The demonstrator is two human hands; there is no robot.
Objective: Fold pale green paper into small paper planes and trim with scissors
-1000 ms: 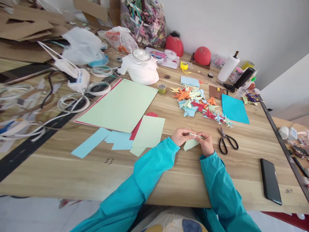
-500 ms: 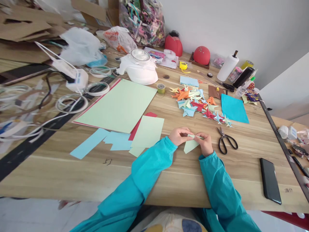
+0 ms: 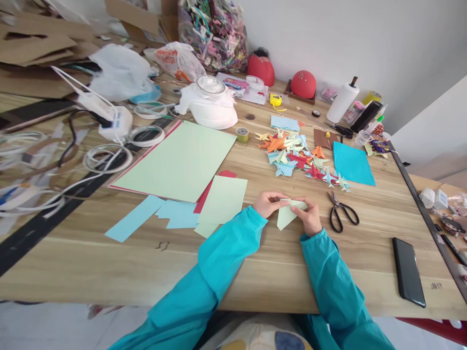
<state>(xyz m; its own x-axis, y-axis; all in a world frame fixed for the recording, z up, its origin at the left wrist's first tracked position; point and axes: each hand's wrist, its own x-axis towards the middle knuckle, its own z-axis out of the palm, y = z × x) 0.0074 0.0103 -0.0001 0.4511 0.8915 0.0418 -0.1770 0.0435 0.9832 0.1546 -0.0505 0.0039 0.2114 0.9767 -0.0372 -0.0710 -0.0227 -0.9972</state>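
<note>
Between my two hands is a piece of pale green folded paper [image 3: 285, 217], its pointed lower part hanging toward me. My left hand [image 3: 268, 203] pinches its upper left edge with thumb and fingers. On the right side, my right hand [image 3: 309, 215] grips it, the thumb pressed on the front and the fingers behind. Black-handled scissors [image 3: 340, 211] lie just right of my right hand, blades pointing away. Beyond my hands sits a pile of folded paper cranes [image 3: 297, 155] in orange, red, pale green and light blue.
Large pale green sheets [image 3: 178, 158] lie left, with smaller green paper [image 3: 224, 199] and light blue strips [image 3: 134, 218] nearer. A turquoise cloth-like square [image 3: 353, 164] is beyond the scissors; a black phone [image 3: 408, 271] lies at right. Cables [image 3: 109, 158] and a power adapter [image 3: 118, 124] crowd the left.
My right thumb has shifted slightly down and left over the folded paper, so more of its upper face shows. Both hands keep their hold.
</note>
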